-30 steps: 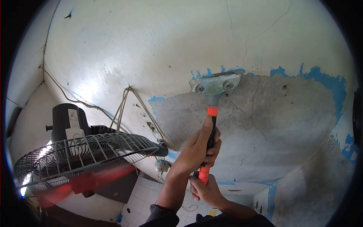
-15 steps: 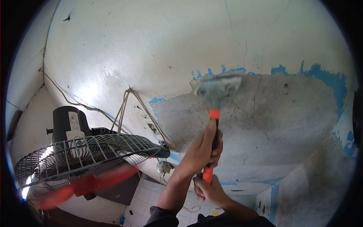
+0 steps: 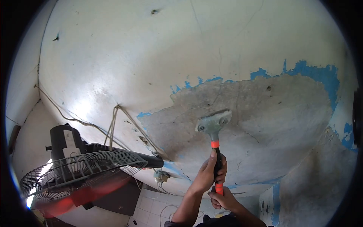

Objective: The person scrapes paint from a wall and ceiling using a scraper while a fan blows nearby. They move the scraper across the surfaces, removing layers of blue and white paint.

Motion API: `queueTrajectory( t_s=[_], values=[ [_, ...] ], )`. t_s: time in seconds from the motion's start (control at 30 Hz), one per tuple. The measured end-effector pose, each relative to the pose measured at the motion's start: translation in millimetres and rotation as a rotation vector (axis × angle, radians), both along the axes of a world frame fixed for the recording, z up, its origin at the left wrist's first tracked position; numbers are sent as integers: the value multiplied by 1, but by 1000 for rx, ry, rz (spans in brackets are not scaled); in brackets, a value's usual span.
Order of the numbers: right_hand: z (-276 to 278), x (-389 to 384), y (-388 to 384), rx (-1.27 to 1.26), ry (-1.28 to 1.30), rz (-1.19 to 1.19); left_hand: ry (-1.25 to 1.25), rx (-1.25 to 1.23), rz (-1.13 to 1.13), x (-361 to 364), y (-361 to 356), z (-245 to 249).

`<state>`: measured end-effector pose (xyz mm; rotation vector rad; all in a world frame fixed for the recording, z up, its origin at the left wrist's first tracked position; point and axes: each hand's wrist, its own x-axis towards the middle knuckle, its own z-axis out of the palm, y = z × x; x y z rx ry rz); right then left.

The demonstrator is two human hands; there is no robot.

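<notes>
A long-handled scraper (image 3: 214, 123) with a wide grey metal head and a black and orange handle stands nearly upright in front of the wall. Its blade is over the bare grey patch (image 3: 280, 113), though contact cannot be made out. My left hand (image 3: 210, 170) wraps the handle just below the upper orange band, thumb pointing up along it. Lower down, my right hand (image 3: 223, 198) is closed around the handle's bottom end at the other orange band. Blue paint (image 3: 312, 73) borders the patch, with whitish paint (image 3: 151, 49) above.
At left a fan (image 3: 83, 170) with a wire cage and blurred red blades juts toward me. Cords (image 3: 113, 125) hang on the wall beside it, near a small socket box (image 3: 160, 176). Tiled floor (image 3: 151, 206) shows below. Another bare wall section (image 3: 302, 189) meets the patch at right.
The scraper head has come down from the patch's upper painted edge onto the grey area, both hands lowering with it. My view has also shifted slightly.
</notes>
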<state>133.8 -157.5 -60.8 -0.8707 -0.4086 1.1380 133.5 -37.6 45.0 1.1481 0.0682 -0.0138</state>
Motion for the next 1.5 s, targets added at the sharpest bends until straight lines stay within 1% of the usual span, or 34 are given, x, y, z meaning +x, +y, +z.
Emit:
queueTrajectory(
  t_s=[0.03, 0.1, 0.13, 0.17, 0.2, 0.23, 0.27, 0.3, 0.33, 0.37, 0.4, 0.47, 0.6, 0.7, 0.83, 0.9, 1.0, 1.13, 1.3, 1.33, 1.43, 1.5],
  values=[
    [0, 3, -6, 70, -21, -16, -42, -32, -35, 4, -4, 8],
    [10, 13, -20, 230, 16, -59, -129, -91, -96, 15, -15, 23],
    [13, 17, -27, 312, 32, -74, -175, -173, -175, 24, -17, 24],
    [9, 22, -32, 352, -41, -70, -223, -253, -246, 32, -18, 23],
    [10, 23, -36, 392, -21, -54, -274, -331, -316, 39, -19, 20],
    [11, 21, -42, 433, -1, -40, -332, -448, -375, 46, -26, 15],
    [11, 21, -46, 474, 16, -31, -335, -602, -474, 52, -33, 5],
    [-1, 19, -48, 546, 130, 46, -339, -755, -582, 57, -42, -8],
    [-7, 15, -49, 610, 152, 58, -345, -910, -695, 61, -50, -16],
    [-9, 12, -54, 617, 166, 76, -312, -958, -722, 61, -59, -21],
    [-8, 10, -60, 622, 187, 96, -317, -942, -718, 64, -63, -20],
    [0, 16, -69, 545, 143, 90, -315, -914, -697, 62, -65, -16],
    [32, 25, -77, 386, 66, 113, -408, -900, -561, 56, -64, 6],
    [42, 25, -75, 284, 57, 94, -398, -857, -465, 49, -59, 8],
    [53, 30, -83, 174, -10, 131, -399, -826, -327, 40, -59, 8],
    [59, 35, -84, 128, -51, 104, -404, -776, -304, 45, -59, 18],
    [68, 40, -84, 140, -15, 168, -389, -732, -260, 43, -60, 24],
    [60, 36, -81, 131, -44, 155, -325, -682, -151, 35, -62, 24],
    [66, 34, -79, 212, -21, 223, -327, -698, -201, 35, -57, 38],
    [64, 34, -79, 201, -36, 200, -332, -709, -224, 35, -57, 39],
    [59, 32, -77, 185, -54, 169, -309, -659, -172, 32, -59, 33],
    [65, 32, -79, 188, -47, 175, -332, -649, -180, 36, -59, 41]
  ],
)
